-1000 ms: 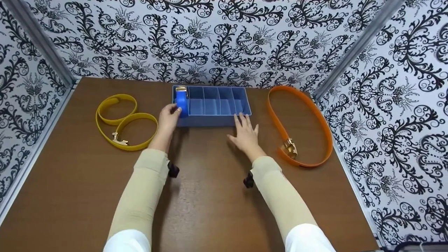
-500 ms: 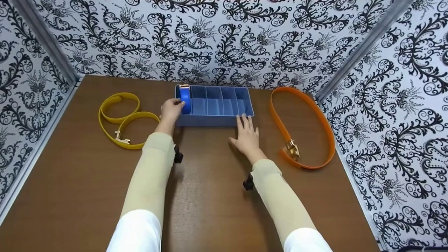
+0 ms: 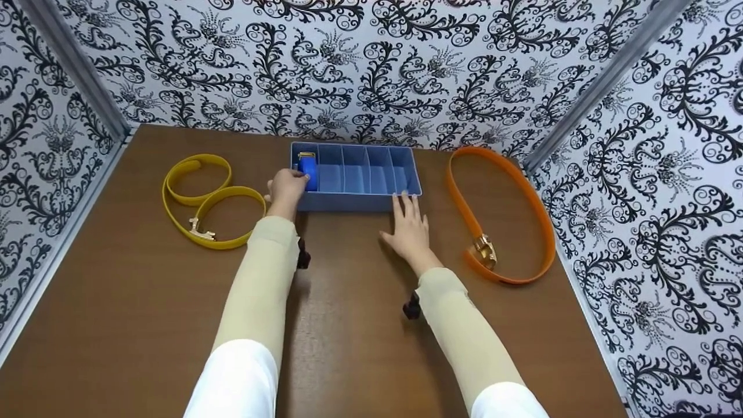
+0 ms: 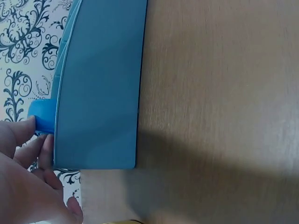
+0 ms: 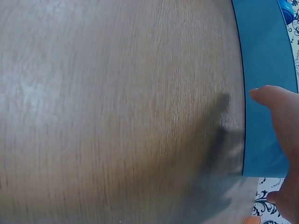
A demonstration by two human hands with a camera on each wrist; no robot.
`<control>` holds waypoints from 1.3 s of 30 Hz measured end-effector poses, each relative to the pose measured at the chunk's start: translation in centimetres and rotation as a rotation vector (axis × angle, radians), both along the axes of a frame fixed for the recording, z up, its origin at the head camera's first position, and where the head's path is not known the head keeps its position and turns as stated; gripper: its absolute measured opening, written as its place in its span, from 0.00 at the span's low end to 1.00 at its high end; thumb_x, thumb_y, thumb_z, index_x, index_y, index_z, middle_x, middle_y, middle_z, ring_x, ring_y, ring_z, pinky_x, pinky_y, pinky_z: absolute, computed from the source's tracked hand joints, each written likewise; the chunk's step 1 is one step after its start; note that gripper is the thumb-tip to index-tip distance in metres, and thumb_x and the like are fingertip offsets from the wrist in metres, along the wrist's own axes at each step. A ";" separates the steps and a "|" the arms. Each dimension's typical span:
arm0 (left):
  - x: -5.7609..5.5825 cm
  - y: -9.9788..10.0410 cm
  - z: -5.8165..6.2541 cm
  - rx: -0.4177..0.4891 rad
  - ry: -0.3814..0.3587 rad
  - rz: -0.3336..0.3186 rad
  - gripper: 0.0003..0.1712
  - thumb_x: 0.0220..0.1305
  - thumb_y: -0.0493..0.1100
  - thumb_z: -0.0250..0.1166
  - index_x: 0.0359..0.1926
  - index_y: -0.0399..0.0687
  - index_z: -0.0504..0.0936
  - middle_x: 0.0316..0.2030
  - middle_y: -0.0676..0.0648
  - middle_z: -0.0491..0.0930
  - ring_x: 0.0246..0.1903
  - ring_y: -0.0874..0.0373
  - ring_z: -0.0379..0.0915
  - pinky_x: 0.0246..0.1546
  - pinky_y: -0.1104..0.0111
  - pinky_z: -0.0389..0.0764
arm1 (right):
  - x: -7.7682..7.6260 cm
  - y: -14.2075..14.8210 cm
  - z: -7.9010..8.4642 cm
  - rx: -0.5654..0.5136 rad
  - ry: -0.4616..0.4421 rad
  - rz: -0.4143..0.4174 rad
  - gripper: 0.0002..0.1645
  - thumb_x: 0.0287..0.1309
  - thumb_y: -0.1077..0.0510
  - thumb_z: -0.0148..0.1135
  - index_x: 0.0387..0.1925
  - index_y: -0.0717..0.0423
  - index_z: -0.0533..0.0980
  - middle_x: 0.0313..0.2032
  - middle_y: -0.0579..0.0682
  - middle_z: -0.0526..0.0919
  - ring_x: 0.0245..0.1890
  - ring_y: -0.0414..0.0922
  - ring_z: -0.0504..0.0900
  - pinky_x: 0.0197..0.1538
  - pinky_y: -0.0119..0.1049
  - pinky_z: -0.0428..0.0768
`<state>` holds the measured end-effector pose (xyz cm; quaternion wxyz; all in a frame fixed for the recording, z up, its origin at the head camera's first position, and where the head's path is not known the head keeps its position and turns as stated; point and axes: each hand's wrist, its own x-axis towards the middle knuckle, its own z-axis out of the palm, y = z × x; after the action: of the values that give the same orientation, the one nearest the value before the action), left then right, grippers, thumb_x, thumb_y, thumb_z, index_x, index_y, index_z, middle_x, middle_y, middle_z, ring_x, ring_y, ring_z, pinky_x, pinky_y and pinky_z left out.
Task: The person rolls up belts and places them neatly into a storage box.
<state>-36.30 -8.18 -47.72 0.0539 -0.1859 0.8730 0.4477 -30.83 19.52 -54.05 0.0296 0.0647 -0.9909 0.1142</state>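
Note:
A rolled blue belt (image 3: pixel 309 170) with a gold buckle stands in the leftmost compartment of a blue-grey divided box (image 3: pixel 348 202). My left hand (image 3: pixel 288 187) reaches over the box's front left corner and pinches the belt's near end. In the left wrist view the thumb and fingers meet at the blue belt (image 4: pixel 43 115), which sticks up above the rim; its lower part is hidden by the box wall. At the front right corner of the box, my right hand (image 3: pixel 411 232) lies with straight, spread fingers, fingertips right at the rim.
A yellow belt (image 3: pixel 168 203) with a gold buckle lies in loose coils left of the box. To the right, an orange belt (image 3: pixel 545 232) forms a wide loop. Several other compartments follow along the box. A patterned wall (image 3: pixel 371 75) rises behind the brown table (image 3: pixel 348 325).
My left hand has moved slightly forward and right, and the blue belt has sunk lower into the leftmost compartment. The right hand stays at the front rim.

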 end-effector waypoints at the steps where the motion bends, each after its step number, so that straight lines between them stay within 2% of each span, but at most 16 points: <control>1: 0.0 0.1 0.1 -0.019 -0.001 0.002 0.20 0.70 0.53 0.58 0.55 0.48 0.83 0.58 0.45 0.77 0.61 0.44 0.58 0.59 0.44 0.51 | 0.0 0.0 -0.1 0.001 0.004 0.001 0.60 0.53 0.41 0.71 0.77 0.49 0.47 0.76 0.52 0.45 0.75 0.53 0.38 0.67 0.63 0.55; 5: 0.1 0.8 0.5 -0.113 -0.006 0.010 0.18 0.69 0.51 0.59 0.51 0.45 0.84 0.53 0.43 0.80 0.58 0.43 0.59 0.56 0.45 0.52 | 0.1 0.0 -0.4 0.001 0.013 0.004 0.60 0.52 0.41 0.71 0.77 0.49 0.47 0.76 0.52 0.44 0.75 0.52 0.38 0.66 0.63 0.56; 9: 0.2 1.2 0.7 -0.186 -0.006 0.005 0.18 0.69 0.49 0.59 0.51 0.44 0.83 0.52 0.42 0.80 0.56 0.44 0.60 0.54 0.46 0.54 | 0.1 -0.1 -0.5 0.013 0.028 0.007 0.61 0.52 0.41 0.71 0.77 0.49 0.46 0.76 0.52 0.44 0.75 0.52 0.37 0.66 0.62 0.58; 18: 0.4 0.6 -0.1 -0.313 0.051 -0.042 0.20 0.70 0.51 0.60 0.56 0.46 0.81 0.53 0.43 0.80 0.55 0.43 0.63 0.55 0.46 0.56 | 0.3 -0.2 -0.6 0.008 0.026 0.010 0.62 0.51 0.41 0.72 0.77 0.49 0.46 0.76 0.53 0.43 0.75 0.52 0.37 0.66 0.61 0.59; 23: 0.5 0.1 -0.1 -0.303 0.087 -0.030 0.22 0.68 0.50 0.62 0.59 0.47 0.80 0.55 0.43 0.79 0.56 0.43 0.65 0.57 0.47 0.58 | 0.3 -0.3 -0.5 0.011 0.023 0.013 0.62 0.51 0.41 0.72 0.77 0.49 0.45 0.76 0.53 0.43 0.75 0.52 0.37 0.66 0.60 0.59; 30: 0.6 -1.0 0.5 -0.221 0.175 0.052 0.18 0.66 0.46 0.65 0.55 0.48 0.83 0.52 0.44 0.81 0.54 0.44 0.71 0.57 0.50 0.64 | 0.1 -0.1 -0.3 0.012 0.014 0.022 0.63 0.51 0.41 0.71 0.77 0.49 0.43 0.76 0.53 0.42 0.75 0.53 0.35 0.66 0.60 0.59; 39: 0.5 -1.4 1.2 -0.193 0.239 0.022 0.17 0.65 0.45 0.65 0.53 0.47 0.84 0.48 0.45 0.83 0.49 0.46 0.76 0.53 0.52 0.70 | 0.0 0.2 0.0 0.021 0.000 0.024 0.61 0.54 0.38 0.68 0.77 0.50 0.45 0.76 0.54 0.42 0.75 0.53 0.37 0.66 0.62 0.57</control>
<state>-35.76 -9.55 -46.53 -0.0734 -0.1450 0.9102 0.3810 -30.84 19.71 -54.06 0.0278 0.0770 -0.9912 0.1043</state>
